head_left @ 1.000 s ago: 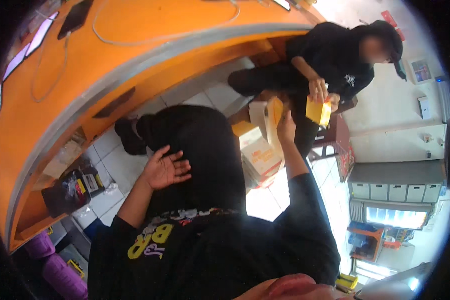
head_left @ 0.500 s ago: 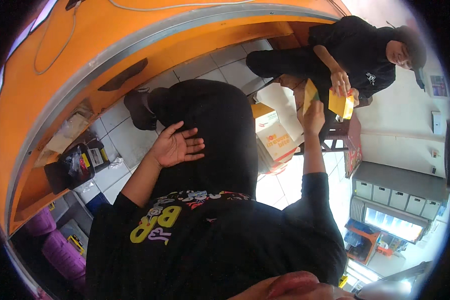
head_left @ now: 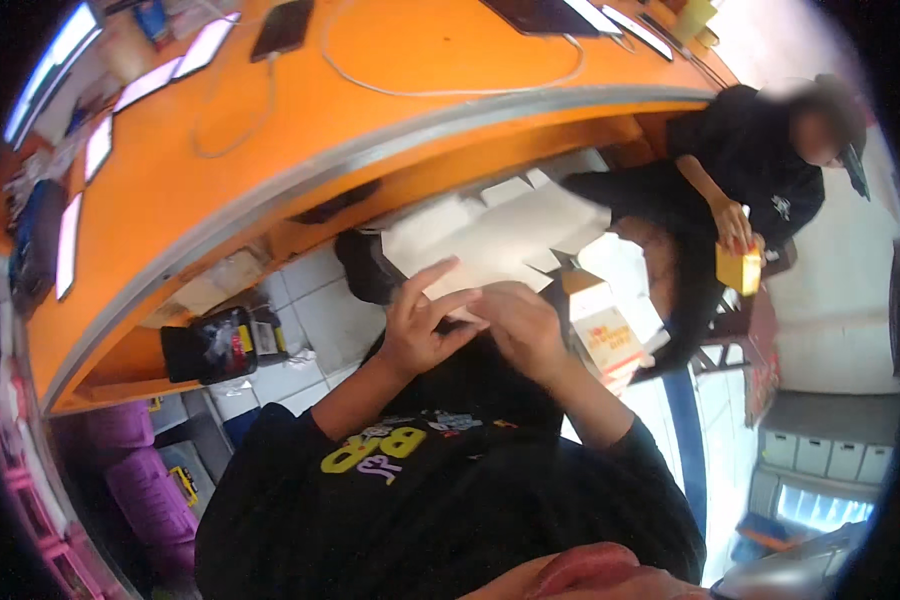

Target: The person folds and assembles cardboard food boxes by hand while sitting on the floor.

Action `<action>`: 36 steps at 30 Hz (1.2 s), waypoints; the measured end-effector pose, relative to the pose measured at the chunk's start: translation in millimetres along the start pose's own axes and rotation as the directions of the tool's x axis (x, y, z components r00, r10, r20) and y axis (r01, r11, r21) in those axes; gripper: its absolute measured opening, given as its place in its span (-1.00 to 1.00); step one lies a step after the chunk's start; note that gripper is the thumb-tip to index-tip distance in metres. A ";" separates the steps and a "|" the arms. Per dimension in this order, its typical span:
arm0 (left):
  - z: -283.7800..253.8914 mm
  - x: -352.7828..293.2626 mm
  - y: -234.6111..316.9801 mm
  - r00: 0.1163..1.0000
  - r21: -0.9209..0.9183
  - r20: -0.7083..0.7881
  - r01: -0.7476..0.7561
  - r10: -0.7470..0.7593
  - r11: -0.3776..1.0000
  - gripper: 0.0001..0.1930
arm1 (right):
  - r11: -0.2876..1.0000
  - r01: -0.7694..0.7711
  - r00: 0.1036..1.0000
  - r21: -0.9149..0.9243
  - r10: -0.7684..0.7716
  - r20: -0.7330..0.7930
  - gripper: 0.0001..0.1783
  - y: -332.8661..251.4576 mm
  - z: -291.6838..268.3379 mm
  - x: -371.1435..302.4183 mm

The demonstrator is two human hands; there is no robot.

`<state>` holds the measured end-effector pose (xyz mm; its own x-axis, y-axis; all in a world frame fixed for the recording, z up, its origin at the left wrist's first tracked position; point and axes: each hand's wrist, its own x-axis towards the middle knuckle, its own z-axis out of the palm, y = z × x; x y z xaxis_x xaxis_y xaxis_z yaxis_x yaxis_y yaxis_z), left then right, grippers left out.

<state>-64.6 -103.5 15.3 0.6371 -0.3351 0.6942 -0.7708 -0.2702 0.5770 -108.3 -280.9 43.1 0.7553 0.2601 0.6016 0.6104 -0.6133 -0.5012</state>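
In front of me an unfolded white cardboard box blank (head_left: 480, 230) with cut flaps lies spread out, its plain side up. My left hand (head_left: 422, 328) is at its near edge, thumb and fingers bent around the board. Close beside it, my right hand (head_left: 522, 328) grips the same near edge with its fingers bent together; its fingertips are partly hidden. Just to the right stands a stack of white and yellow printed box blanks (head_left: 610, 335), with another white flap (head_left: 620, 265) sticking up behind it.
A co-worker (head_left: 760, 180) in black sits at the far right, holding a small yellow box (head_left: 738, 268). An orange counter (head_left: 390, 60) with phones and cables curves along the far side. Under it sits a black bin (head_left: 210, 348); purple crates (head_left: 150, 495) stand at the left.
My right hand has come back from the right with a box blank, which now lies opened out before me. My left hand has moved right to meet it. The view has shifted.
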 end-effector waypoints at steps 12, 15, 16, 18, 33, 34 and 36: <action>-65.8 0.1 -55.2 0.602 -0.467 -0.614 0.245 -0.511 0.849 -0.75 | 0.970 0.205 0.977 0.134 -0.194 -0.090 -0.76 -32.3 78.6 118.4; -67.6 4.2 -55.2 0.629 -0.364 -0.620 0.300 -0.470 0.882 -0.71 | 0.957 0.268 0.941 -0.112 -0.285 -0.182 -0.75 -36.3 80.7 109.8; -68.6 5.3 -54.8 0.665 -0.297 -0.601 0.330 -0.444 0.896 -0.71 | 0.912 0.282 0.915 -0.299 -0.350 -0.202 -0.74 -37.6 77.8 105.1; -72.5 0.3 -59.4 0.702 -0.263 -0.505 0.430 -0.503 0.864 -0.71 | 0.923 0.284 0.929 -0.258 -0.331 -0.162 -0.73 -30.4 81.2 93.1; -118.5 26.8 -38.3 0.834 -0.144 0.236 0.537 -0.499 0.831 -0.78 | 0.952 0.300 0.942 0.058 -0.286 -0.178 -0.72 -14.1 87.5 87.9; -118.1 27.0 -36.0 0.834 -0.139 0.232 0.537 -0.500 0.832 -0.78 | 0.952 0.302 0.941 0.060 -0.287 -0.178 -0.73 -14.8 86.4 87.1; -115.2 27.8 -31.6 0.874 -0.169 0.117 0.485 -0.471 0.858 -0.79 | 0.949 0.308 0.940 0.060 -0.295 -0.170 -0.73 -13.2 83.9 86.1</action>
<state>-21.9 -0.4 65.9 0.9194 -0.2712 0.2848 -0.3515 -0.2419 0.9044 -31.3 -187.8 49.3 0.4898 0.2983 0.8192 0.8268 -0.4570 -0.3279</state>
